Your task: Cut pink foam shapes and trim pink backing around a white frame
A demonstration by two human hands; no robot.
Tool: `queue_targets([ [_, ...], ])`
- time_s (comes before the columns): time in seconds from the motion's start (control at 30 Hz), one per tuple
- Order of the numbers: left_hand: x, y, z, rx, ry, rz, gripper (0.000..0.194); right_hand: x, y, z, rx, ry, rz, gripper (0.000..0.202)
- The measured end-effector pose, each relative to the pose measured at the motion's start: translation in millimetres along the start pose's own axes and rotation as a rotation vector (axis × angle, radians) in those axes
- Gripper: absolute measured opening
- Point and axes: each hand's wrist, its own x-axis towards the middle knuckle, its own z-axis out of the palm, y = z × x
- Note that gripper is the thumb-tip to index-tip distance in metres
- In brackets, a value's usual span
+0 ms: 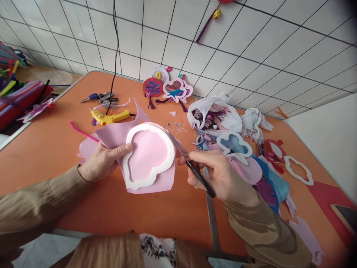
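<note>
My left hand (103,160) grips a pink foam sheet (163,182) at its left side, thumb on top. A raised white foam outline (164,163), curved and heart-like, lies on the sheet and encloses a pink middle. Closed around the black handles of a pair of scissors (199,175), my right hand (216,173) is at the sheet's right side. The blades meet the sheet along the upper right of the white outline. An offcut of the pink sheet sticks up at the upper left. My right fingers partly hide the handles.
A yellow glue gun (110,117) lies behind my left hand, near a blue-handled screwdriver (92,97). Finished foam ornaments (174,89) rest by the tiled wall. A white plastic bag (214,113) holds dark tassels. Cut foam shapes (247,169) spread over the orange table (178,219) at right.
</note>
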Motion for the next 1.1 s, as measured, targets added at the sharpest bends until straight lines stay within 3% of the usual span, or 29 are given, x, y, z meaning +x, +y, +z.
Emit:
queue_targets([
  [0.2, 0.4, 0.2, 1.1, 0.014, -0.001, -0.004, 0.066, -1.0, 0.0, -4.3, -0.074, -0.003, -0.053, 0.017],
  [0.7, 2.5, -0.8, -2.0, 0.053, -0.045, 0.008, 0.064, -2.7, -0.5, -11.2, -0.048, -0.043, 0.014, 0.012],
  [0.9, 1.3, 0.6, -2.7, 0.046, -0.067, -0.012, 0.064, -6.5, 5.2, -16.9, 0.131, -0.126, 0.195, 0.024],
  [1.1, -1.2, 0.3, -2.0, 0.036, -0.067, -0.012, 0.065, -4.8, -5.3, -20.6, 0.23, -0.167, 0.304, 0.035],
])
